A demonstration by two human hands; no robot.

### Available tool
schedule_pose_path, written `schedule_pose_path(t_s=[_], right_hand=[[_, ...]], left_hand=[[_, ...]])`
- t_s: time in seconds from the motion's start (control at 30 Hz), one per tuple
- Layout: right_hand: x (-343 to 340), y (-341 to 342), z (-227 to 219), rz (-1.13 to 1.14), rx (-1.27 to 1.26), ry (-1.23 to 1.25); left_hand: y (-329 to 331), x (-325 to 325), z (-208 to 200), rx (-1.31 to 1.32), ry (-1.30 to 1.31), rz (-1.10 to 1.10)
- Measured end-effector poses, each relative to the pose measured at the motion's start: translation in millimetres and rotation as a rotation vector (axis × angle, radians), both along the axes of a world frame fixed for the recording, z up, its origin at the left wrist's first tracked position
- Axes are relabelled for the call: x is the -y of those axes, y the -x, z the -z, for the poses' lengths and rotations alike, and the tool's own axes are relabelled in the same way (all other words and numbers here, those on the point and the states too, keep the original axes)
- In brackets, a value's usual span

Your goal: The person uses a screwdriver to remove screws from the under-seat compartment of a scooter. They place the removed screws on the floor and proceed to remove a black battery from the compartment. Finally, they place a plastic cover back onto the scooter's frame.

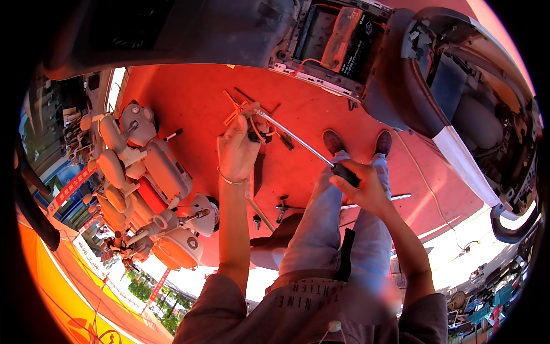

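Note:
My right hand (368, 186) is closed round the black handle of a long screwdriver (301, 140). The bright metal shaft slants up to the left, and its tip end meets the fingers of my left hand (238, 150). Those fingers pinch a small dark part with an orange wire (262, 135) looping from it; its exact kind is partly hidden by the hand. Just beyond the fingertips shows an orange frame-like piece (232, 109); whether the hand touches it, I cannot tell. Both hands are above the red floor, in front of my legs.
Ahead is a dark vehicle body (229, 34) with an uncovered bay holding a black battery (358, 46). An opened shell (470, 97) stands to the right. Parked scooters (149, 183) crowd the left. Tools (282, 207) lie on the red floor (195, 114) near my feet; a cable (424, 166) runs across it.

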State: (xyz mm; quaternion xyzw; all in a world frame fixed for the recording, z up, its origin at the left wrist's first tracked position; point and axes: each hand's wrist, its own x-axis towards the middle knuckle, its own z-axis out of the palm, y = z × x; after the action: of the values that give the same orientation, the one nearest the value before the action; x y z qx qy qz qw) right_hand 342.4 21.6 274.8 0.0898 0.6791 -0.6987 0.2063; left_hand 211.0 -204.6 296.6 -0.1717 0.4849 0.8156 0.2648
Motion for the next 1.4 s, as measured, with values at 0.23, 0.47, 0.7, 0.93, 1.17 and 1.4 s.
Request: schedule_pose_path(t_s=[0.23, 0.47, 0.7, 0.93, 1.17, 1.4], right_hand=[[3.7, 8.6, -2.5, 0.078, -0.073, 0.010], [5.0, 17.7, -8.3, -0.014, 0.016, -0.003], [3.5, 16.2, -4.4, 0.057, 0.050, 0.115], [-31.3, 29.6, -31.3, 0.024, 0.086, -0.126], [-88.4, 46.6, -51.5, -0.126, 0.134, -0.106], [-148.3, 88.6, -81.8, -0.313, 0.090, -0.176]], left_hand=[[-23.7, 47.8, 25.6, -0.378, 0.697, 0.286], [-42.5, 74.5, 50.0, -0.412, 0.970, 0.187], [-55.5, 99.7, 73.0, -0.348, 1.047, 0.143], [-45.6, 92.9, 90.6, -0.088, 0.858, 0.175], [-15.5, 17.5, 58.5, -0.165, 0.728, 0.146], [25.6, -66.2, 21.2, -0.115, 0.462, 0.125]])
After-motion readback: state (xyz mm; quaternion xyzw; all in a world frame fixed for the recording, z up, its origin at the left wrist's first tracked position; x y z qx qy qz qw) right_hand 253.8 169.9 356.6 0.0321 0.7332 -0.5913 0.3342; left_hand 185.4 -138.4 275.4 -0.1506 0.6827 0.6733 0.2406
